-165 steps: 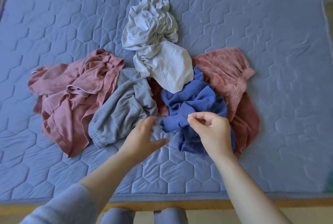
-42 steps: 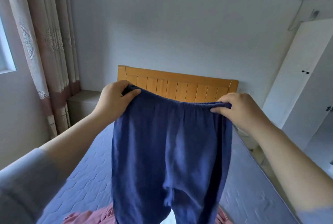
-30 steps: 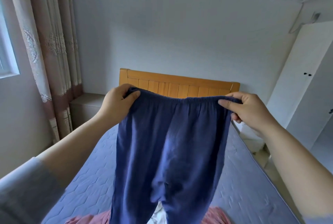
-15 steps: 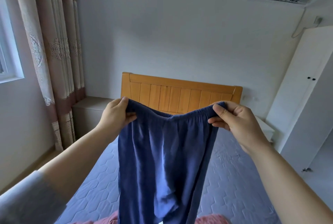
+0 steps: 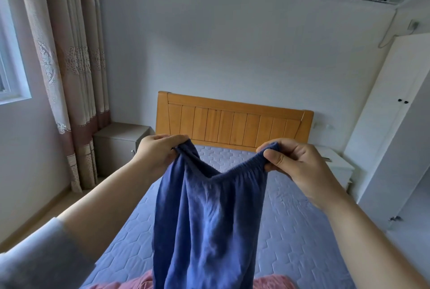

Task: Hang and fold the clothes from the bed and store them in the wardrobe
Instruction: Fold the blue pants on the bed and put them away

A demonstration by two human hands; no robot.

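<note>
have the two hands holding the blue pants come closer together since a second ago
Yes. Left hand and right hand now sit inside the headboard's ends; the blue pants waistband sags.

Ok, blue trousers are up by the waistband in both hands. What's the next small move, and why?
Probably bring the two hands together to fold the trousers leg on leg. The left hand and right hand each pinch a waistband corner, the band sags between them, and the legs hang free above the bed.

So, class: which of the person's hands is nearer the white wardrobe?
Right. The right hand is on the white wardrobe side; the left hand is toward the curtain.
</note>
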